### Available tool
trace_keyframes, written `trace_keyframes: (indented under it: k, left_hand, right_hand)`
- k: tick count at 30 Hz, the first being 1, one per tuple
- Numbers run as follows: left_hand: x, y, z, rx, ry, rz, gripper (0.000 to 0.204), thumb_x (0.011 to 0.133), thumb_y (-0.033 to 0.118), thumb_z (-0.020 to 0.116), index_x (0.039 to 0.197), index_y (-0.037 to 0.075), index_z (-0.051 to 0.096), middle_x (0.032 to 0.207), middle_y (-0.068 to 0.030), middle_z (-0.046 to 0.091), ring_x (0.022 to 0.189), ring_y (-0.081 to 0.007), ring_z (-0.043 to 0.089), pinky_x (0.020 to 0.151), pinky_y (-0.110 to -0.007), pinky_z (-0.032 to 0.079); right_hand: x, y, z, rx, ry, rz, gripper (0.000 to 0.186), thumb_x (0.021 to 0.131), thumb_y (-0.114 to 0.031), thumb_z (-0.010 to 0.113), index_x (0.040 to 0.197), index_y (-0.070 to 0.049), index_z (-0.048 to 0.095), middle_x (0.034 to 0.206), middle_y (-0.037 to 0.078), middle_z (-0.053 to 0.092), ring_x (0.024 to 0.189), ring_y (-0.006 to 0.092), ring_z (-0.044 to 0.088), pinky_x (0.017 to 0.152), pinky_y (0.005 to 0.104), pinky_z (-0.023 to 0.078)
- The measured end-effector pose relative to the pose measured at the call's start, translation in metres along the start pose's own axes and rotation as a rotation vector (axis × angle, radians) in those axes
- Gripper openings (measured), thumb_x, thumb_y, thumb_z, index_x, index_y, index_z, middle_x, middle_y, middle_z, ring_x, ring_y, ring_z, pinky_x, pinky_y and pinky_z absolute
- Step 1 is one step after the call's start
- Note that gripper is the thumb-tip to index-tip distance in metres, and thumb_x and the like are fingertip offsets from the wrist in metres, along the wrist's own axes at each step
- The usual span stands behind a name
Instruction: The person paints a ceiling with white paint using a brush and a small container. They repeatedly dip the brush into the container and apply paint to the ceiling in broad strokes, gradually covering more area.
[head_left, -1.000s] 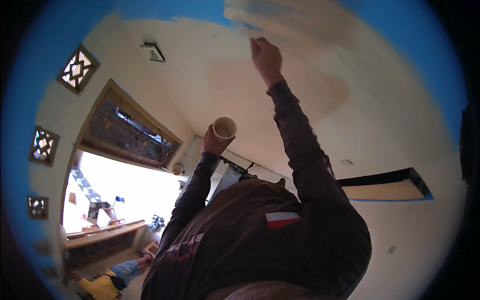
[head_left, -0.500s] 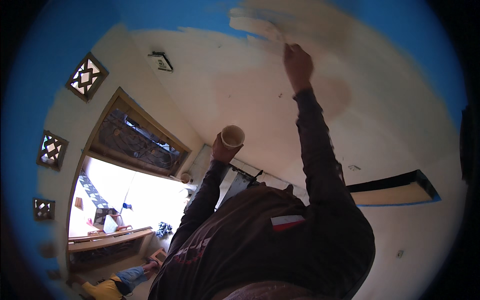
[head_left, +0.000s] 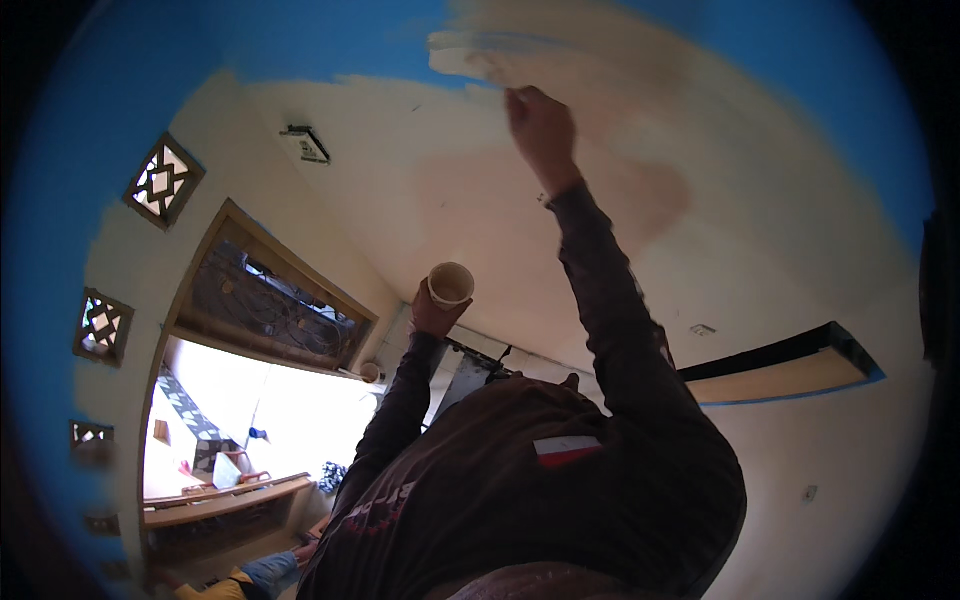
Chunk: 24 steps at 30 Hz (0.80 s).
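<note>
My left hand (head_left: 434, 316) grips a small pale cup (head_left: 451, 286) from below and behind, its round mouth facing up. What lies inside the cup is hard to make out. Raised high against the cream wall (head_left: 480, 190), my right hand (head_left: 545, 130) is closed around the handle of a paintbrush (head_left: 493, 72). The brush is blurred and nearly blends with the wall. Its head touches a wet-looking pale streak at the border with the blue paint (head_left: 330, 45). A darker beige patch spreads around my right wrist.
At left are a large window opening (head_left: 270, 410) and several patterned vent blocks (head_left: 165, 181). A wall fitting (head_left: 305, 144) sits near the corner. A blue-edged niche (head_left: 790, 375) is at right. Another person (head_left: 260, 580) in yellow and blue is low at left.
My right hand has swept left along the wall with the paintbrush, lengthening the pale streak over the blue. My left hand and the cup have shifted slightly left and down in the picture.
</note>
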<state>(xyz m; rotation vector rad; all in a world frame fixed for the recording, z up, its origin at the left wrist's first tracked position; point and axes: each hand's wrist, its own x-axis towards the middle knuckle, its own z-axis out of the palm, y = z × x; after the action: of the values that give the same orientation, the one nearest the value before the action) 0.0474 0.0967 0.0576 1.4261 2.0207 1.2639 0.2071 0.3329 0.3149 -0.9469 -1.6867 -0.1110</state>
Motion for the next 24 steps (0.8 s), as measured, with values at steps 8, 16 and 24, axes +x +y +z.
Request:
trace_keyframes:
  k: [8,16,24]
  left_hand:
    - [0.0,0.001,-0.005,0.047,0.027,-0.02,0.082,0.064,0.037,0.094,0.126,0.005,0.052,0.115,-0.0185,0.068,0.108,-0.0365,0.068,0.088,-0.047,0.057]
    - [-0.001,0.001,-0.001,0.035,0.033,0.061,0.082,0.064,0.038,0.094,0.126,0.003,0.052,0.116,-0.0198,0.067,0.108,-0.0374,0.067,0.088,-0.048,0.057]
    - [-0.001,0.002,0.0,-0.009,0.018,0.062,0.084,0.063,0.04,0.094,0.129,0.008,0.053,0.117,-0.018,0.069,0.11,-0.0374,0.068,0.089,-0.049,0.057]
  right_hand:
    - [0.047,-0.023,0.049,-0.149,-0.049,-0.052,0.031,0.097,-0.033,0.057,0.082,-0.009,0.067,0.075,0.013,0.07,0.073,0.0339,0.07,0.064,0.0488,0.056]
    - [0.019,0.032,-0.038,-0.356,-0.002,0.192,0.033,0.096,-0.039,0.059,0.084,-0.009,0.068,0.074,0.017,0.07,0.073,0.0386,0.07,0.064,0.0492,0.057]
    - [-0.001,0.026,-0.101,-0.261,0.032,0.183,0.032,0.097,-0.036,0.061,0.083,-0.008,0.069,0.071,0.016,0.069,0.07,0.039,0.069,0.062,0.0485,0.056]
